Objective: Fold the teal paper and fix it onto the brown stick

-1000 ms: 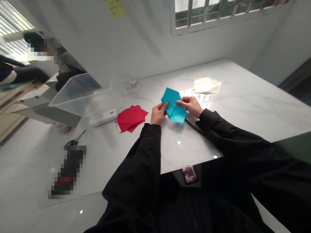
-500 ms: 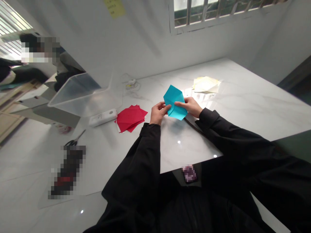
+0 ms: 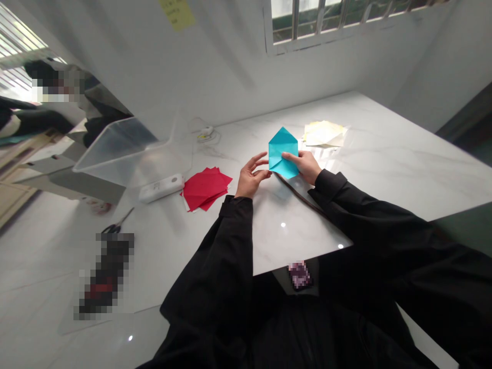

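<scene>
Folded teal paper [image 3: 283,154], five-sided with one point aimed away from the person, is sitting near the middle of a white marble desk [image 3: 388,154]. The right hand [image 3: 303,166] is gripping it at the lower right edge, its fingers closed together and the thumb lying across the front flap. The left hand [image 3: 251,177] is hovering just beside the paper's left edge, its fingers spread apart and seemingly touching nothing. Even thumb pressure along a flap like this one is what keeps layers aligned and creases sharp.

Also lying on the desk are a stack of red paper squares [image 3: 205,188], folded cream paper [image 3: 325,134], a clear plastic bin [image 3: 130,154], a white plastic device [image 3: 161,187] and black-handled scissors [image 3: 115,225].
</scene>
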{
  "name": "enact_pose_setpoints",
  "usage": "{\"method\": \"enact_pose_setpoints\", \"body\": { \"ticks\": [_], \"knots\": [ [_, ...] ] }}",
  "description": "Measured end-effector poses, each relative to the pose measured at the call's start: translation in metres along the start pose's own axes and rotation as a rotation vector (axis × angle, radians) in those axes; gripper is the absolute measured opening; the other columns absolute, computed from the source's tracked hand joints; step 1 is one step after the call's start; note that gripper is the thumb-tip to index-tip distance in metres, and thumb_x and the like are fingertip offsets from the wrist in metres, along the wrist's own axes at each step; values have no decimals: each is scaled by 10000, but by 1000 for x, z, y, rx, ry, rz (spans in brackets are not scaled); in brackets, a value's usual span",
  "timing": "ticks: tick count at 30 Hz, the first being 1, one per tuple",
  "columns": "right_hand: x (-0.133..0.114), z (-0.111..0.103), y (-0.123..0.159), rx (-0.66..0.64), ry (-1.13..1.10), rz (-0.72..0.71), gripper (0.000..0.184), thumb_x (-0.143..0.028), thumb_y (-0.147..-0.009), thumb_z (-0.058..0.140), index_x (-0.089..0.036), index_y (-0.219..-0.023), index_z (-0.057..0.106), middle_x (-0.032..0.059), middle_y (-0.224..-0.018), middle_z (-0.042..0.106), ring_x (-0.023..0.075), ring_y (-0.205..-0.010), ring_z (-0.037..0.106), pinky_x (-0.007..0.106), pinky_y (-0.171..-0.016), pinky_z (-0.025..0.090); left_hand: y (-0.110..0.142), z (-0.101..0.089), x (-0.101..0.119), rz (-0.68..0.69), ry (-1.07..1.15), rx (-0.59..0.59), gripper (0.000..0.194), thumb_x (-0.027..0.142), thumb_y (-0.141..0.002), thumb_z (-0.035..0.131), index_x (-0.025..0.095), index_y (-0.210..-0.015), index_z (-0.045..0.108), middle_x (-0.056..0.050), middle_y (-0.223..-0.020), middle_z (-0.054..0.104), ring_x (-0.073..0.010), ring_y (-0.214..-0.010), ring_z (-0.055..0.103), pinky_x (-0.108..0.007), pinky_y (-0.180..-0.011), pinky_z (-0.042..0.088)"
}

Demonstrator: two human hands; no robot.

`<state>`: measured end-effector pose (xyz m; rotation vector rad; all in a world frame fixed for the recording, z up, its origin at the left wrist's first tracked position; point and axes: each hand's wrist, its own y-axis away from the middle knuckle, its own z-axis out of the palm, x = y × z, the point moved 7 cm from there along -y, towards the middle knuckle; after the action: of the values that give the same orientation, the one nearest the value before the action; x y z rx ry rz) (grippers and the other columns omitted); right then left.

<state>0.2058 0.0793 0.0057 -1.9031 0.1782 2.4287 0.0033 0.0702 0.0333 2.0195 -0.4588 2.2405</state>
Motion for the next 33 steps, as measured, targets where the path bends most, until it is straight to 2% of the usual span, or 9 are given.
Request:
{"method": "enact_pose_setpoints", "body": {
  "ticks": [5, 10, 12, 15, 17, 21, 23, 27, 33],
  "knots": [
    [4, 0, -3, -15, -8, 11, 427, -450, -732, 947, -133, -971, 790, 128, -993, 824, 235, -829, 780, 333, -743, 658, 3, 8, 4, 27, -89, -43, 513, 376, -644, 957, 198, -1105, 818, -84, -1126, 775, -201, -876, 739, -364, -877, 612],
    [1, 8, 0, -103, 47, -13, 404, -475, -749, 932, -137, -920, 789, 110, -959, 822, 221, -839, 777, 307, -786, 641, 1, 3, 4, 30, -97, 42, 480, 554, -638, 958, 172, -892, 816, -57, -825, 764, -198, -756, 720, -363, -797, 604],
    [0, 10, 2, -117, 61, 1, 417, -498, -749, 930, -142, -911, 785, 113, -962, 821, 221, -830, 774, 305, -757, 638, 0, 1, 3, 34, -94, 63, 481, 577, -637, 952, 173, -848, 799, -49, -797, 756, -195, -740, 718, -365, -786, 608],
    [1, 11, 4, -115, 68, 37, 440, -509, -735, 940, -157, -945, 781, 121, -1013, 822, 236, -864, 777, 309, -719, 636, -2, -2, 2, 42, -85, 82, 460, 534, -642, 954, 174, -875, 787, -62, -891, 772, -201, -781, 730, -369, -795, 618],
    [1, 12, 5, -115, 64, 50, 471, -514, -721, 950, -162, -984, 780, 126, -1044, 821, 242, -885, 778, 311, -706, 633, -1, -3, 1, 33, -68, 89, 489, 485, -651, 955, 177, -992, 786, -80, -966, 773, -216, -825, 741, -378, -812, 620],
    [1, 13, 6, -138, 60, 52, 558, -557, -674, 969, -155, -1010, 778, 130, -1048, 816, 244, -870, 773, 325, -704, 634, 1, -1, 1, -6, -21, 69, 870, 417, -638, 970, 234, -1419, 632, -76, -1021, 776, -224, -859, 754, -377, -846, 617],
    [0, 15, 7, -167, 63, 47, 585, -579, -664, 968, -153, -1015, 774, 129, -1039, 813, 241, -855, 769, 331, -707, 634, 1, 3, -1, -21, -11, 38, 1024, 406, -607, 989, 248, -1514, 540, -69, -1009, 782, -212, -835, 753, -361, -840, 618],
    [0, 19, 10, -203, 119, 32, 560, -583, -684, 951, -148, -987, 771, 117, -957, 806, 218, -774, 740, 306, -624, 595, 0, 8, -8, -40, -15, -5, 1058, 418, -555, 1023, 214, -1482, 555, -92, -1014, 802, -234, -850, 760, -356, -823, 620],
    [-1, 27, 17, -271, 156, 26, 473, -514, -706, 942, -143, -950, 780, 100, -917, 796, 179, -707, 688, 268, -570, 542, -2, 11, -10, 2, -3, -32, 752, 491, -565, 1012, 150, -1178, 740, -104, -1055, 814, -273, -949, 762, -398, -919, 611]
  ]
}}
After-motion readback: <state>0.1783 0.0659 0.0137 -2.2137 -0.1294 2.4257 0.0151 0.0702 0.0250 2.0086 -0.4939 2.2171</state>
